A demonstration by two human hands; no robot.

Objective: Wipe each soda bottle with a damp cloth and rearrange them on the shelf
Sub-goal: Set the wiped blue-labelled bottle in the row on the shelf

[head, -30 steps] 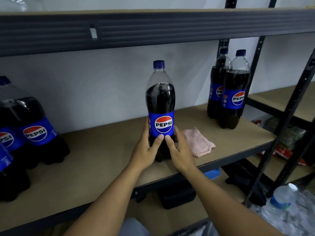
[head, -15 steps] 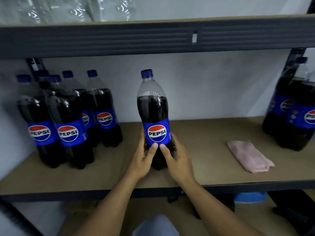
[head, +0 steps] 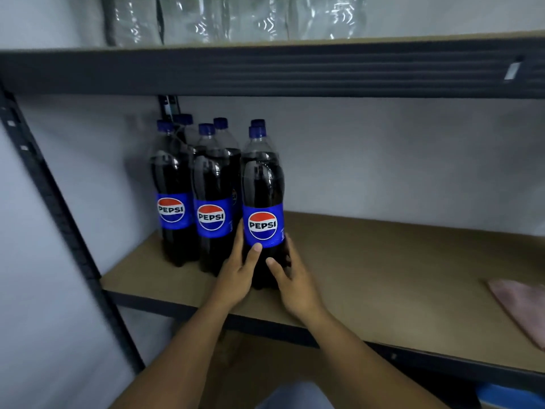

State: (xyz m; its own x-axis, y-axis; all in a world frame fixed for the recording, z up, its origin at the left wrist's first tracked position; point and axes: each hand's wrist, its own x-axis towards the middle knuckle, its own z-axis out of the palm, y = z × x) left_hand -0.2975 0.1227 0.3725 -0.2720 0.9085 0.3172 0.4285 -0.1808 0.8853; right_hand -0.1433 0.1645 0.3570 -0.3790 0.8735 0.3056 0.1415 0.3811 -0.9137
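Observation:
A tall Pepsi bottle (head: pixel 262 196) with a blue cap and label stands on the brown shelf board (head: pixel 383 276), right beside a cluster of several matching bottles (head: pixel 191 202) at the shelf's left end. My left hand (head: pixel 237 274) grips its lower left side, thumb across the label's bottom edge. My right hand (head: pixel 295 283) grips the lower right side. A folded pink cloth (head: pixel 522 308) lies on the board at the far right, partly cut off by the frame.
A dark metal upright (head: pixel 59 219) runs down the left edge of the shelf. The upper shelf beam (head: pixel 265 72) hangs overhead, with clear plastic-wrapped goods (head: pixel 236 19) on top. A pale wall backs the shelf.
Both hands have carried the bottle leftwards along the shelf to the cluster of bottles. The view has turned left, so the cloth now sits at the right edge and the right-hand bottles are gone.

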